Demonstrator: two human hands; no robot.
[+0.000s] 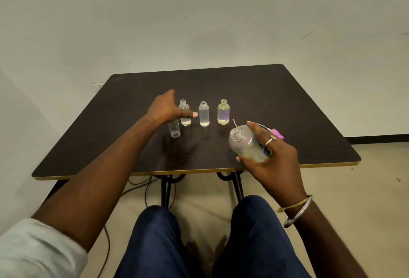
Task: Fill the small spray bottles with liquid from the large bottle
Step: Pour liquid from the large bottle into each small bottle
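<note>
Four small uncapped bottles stand on the dark table (287,105). One clear bottle (174,130) stands nearest me, its top hidden behind my left hand (166,109). Behind it are a second clear bottle (184,113), a third (203,115) and a yellowish one with a purple label (223,112). My left hand reaches over the near bottle with the thumb stretched right; I see no grip on anything. My right hand (274,158) grips the large clear bottle (245,144), tilted with its open mouth toward the left and some liquid inside.
A pink spray head (278,133) with a thin white tube (235,122) lies on the table behind my right hand. Black table legs (164,189) and cables run below the front edge. My knees in blue trousers (159,233) are under it.
</note>
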